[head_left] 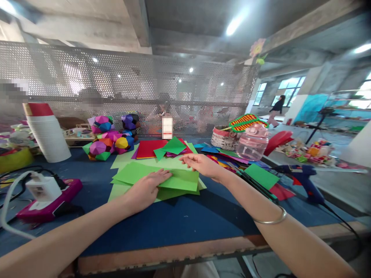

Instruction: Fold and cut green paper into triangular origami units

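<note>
My left hand (147,187) lies flat on a folded light green paper sheet (182,179), fingers stretched out and close together. More pale green sheets (117,197) lie beneath it. My right hand (201,164), with a bracelet on the wrist, hovers just above the right part of the green sheet. Its fingers are loosely bent, and I see nothing between them. Just beyond the hands, a smaller green piece of paper (174,146) with folded points rests by a stack of red paper (150,148).
Paper ball shapes (100,148), stacked paper cups (48,133) and a magenta power strip (69,189) stand left. On the right are a pink transparent bottle (252,144), a woven basket (223,139), coloured papers (262,175) and a blue glue gun (307,179) with its cord. A perforated screen (174,85) rises behind.
</note>
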Demonstrator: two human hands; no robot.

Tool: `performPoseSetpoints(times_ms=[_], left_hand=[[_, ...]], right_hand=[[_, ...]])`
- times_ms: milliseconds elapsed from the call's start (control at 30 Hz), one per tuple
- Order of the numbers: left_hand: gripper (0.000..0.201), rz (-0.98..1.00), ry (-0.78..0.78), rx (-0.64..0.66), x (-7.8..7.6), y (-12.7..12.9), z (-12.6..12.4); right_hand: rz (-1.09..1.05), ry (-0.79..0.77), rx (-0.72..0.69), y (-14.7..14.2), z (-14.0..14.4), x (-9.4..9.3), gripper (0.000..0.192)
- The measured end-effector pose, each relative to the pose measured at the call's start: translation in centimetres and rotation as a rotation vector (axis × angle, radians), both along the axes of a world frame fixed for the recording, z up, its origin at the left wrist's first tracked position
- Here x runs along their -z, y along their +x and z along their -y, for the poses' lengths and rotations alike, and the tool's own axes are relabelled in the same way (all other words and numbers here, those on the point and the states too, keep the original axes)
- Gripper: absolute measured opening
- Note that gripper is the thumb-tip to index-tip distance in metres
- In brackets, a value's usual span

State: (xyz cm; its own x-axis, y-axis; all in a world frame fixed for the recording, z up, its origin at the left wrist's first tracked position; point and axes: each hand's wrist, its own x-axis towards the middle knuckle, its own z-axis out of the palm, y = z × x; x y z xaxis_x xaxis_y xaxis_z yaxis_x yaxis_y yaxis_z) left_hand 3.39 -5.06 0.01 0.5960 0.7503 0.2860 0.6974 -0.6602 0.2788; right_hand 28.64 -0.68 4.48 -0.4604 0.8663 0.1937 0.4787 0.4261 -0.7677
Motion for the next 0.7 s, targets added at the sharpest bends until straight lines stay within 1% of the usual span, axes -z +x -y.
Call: performPoseSetpoints(times_ms=[33,100,167,300,367,400,433,467,567,600,700], left_hand=[[0.073,0.025,-0.027,-0.012,0.1,0.0,-0.2],[0.068,0.085,-0.069,-0.038,0.1,0.0,-0.4],[0.066,0.134,-0.088,-0.058,0.1,0.1,-0.5],[0.072,0.142,-0.059,-0.050,0.1,0.0,-0.5],[0.075,0.130,-0.041,-0.046,0.2,-0.1,-0.5],[0.075,0.123,-0.037,-0.047,0.4,-0.2,-0.6],[0.076,0.117,-0.035,-0.047,0.5,-0.3,-0.6],[0.078,0.106,-0.031,-0.045,0.7,-0.4,-0.6],[0.078,0.037,0.015,-0.016,1.2,-0.6,-0.4],[0.077,0.010,0.056,0.005,1.3,-0.6,-0.2],[0.065,-0.038,0.262,0.106,1.1,-0.7,1.0]], right_hand=[[-0.009,-0.008,-0.041,0.1,0.2,-0.3,0.042],[-0.008,-0.031,-0.183,0.3,0.6,-0.9,0.058],[0.050,-0.012,-0.303,0.5,1.1,-1.4,0.073],[0.229,0.075,-0.350,0.5,2.5,-1.8,0.080],[0.279,0.079,-0.393,0.6,3.1,-1.4,0.092],[0.298,0.102,-0.407,0.7,3.3,-1.0,0.098],[0.313,0.152,-0.403,0.8,3.4,-0.5,0.100],[0.328,0.228,-0.386,1.0,3.4,0.0,0.093],[0.365,0.508,-0.293,1.6,3.4,1.9,0.046],[0.378,0.582,-0.275,1.7,3.4,2.5,0.040],[0.406,0.714,-0.299,1.7,4.1,3.7,0.044]])
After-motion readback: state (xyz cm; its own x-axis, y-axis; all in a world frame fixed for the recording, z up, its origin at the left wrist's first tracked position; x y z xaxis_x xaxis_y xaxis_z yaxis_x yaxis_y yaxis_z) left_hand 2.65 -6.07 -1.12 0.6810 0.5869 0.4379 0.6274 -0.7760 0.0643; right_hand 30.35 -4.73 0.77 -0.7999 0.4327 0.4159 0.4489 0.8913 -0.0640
